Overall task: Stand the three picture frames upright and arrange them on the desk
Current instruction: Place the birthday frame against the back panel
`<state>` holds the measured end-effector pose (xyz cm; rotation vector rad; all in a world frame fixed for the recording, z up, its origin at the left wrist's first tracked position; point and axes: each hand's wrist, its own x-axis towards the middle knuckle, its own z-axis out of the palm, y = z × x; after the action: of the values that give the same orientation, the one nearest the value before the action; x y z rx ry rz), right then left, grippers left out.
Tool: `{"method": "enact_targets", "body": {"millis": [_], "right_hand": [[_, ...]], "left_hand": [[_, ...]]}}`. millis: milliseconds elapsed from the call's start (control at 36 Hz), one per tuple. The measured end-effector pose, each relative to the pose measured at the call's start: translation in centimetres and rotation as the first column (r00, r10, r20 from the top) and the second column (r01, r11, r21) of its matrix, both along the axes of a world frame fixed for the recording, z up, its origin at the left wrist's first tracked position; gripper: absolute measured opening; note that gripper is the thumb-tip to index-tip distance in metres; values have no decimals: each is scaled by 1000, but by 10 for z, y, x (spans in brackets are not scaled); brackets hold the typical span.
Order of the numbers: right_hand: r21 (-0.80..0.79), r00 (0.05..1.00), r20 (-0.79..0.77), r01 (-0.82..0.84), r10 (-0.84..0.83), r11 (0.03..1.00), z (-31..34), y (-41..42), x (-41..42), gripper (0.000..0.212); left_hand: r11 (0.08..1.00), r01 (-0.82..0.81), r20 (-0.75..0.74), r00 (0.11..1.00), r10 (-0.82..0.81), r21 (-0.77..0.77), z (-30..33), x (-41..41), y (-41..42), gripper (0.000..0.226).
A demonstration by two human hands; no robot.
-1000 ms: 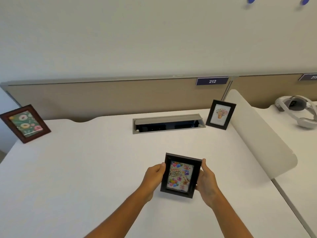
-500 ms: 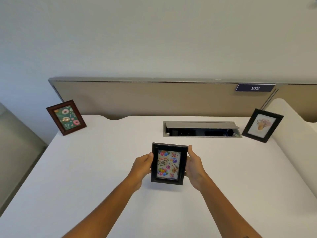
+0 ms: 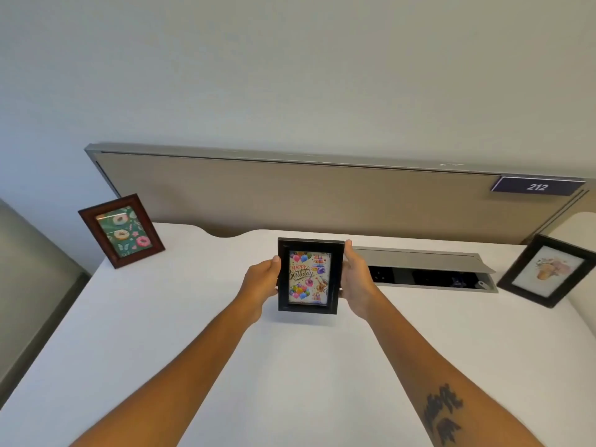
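Note:
A black frame with a birthday picture (image 3: pixel 309 276) stands upright near the middle of the white desk (image 3: pixel 167 317). My left hand (image 3: pixel 262 283) grips its left edge and my right hand (image 3: pixel 355 280) grips its right edge. A brown wooden frame with a donut picture (image 3: pixel 121 230) stands upright at the desk's far left corner. A black frame with a pale flower picture (image 3: pixel 546 270) stands upright at the far right. Whether the held frame's bottom touches the desk is unclear.
An open grey cable tray (image 3: pixel 425 268) is sunk into the desk just behind and to the right of the held frame. A beige partition (image 3: pixel 290 195) with a "212" label (image 3: pixel 536 186) runs along the back. The desk's left edge drops off near the brown frame.
Both hands have carried the birthday frame farther back on the desk, toward the partition and level with the cable tray. The view has shifted left and closer.

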<state>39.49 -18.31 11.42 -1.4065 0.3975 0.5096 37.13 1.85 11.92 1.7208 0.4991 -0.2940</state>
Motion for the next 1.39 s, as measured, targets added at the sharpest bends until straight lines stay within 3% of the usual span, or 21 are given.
{"method": "enact_targets", "body": {"millis": [306, 528, 1389], "right_hand": [[9, 997, -57, 42, -41, 999, -25, 5, 86, 84], [18, 996, -71, 62, -61, 998, -38, 11, 116, 81], [45, 997, -82, -12, 16, 999, -54, 12, 133, 83]], "left_hand": [[996, -45, 26, 999, 44, 74, -25, 89, -4, 25], [992, -66, 18, 998, 64, 103, -39, 124, -3, 47], [994, -83, 18, 996, 82, 65, -66, 145, 3, 46]]}}
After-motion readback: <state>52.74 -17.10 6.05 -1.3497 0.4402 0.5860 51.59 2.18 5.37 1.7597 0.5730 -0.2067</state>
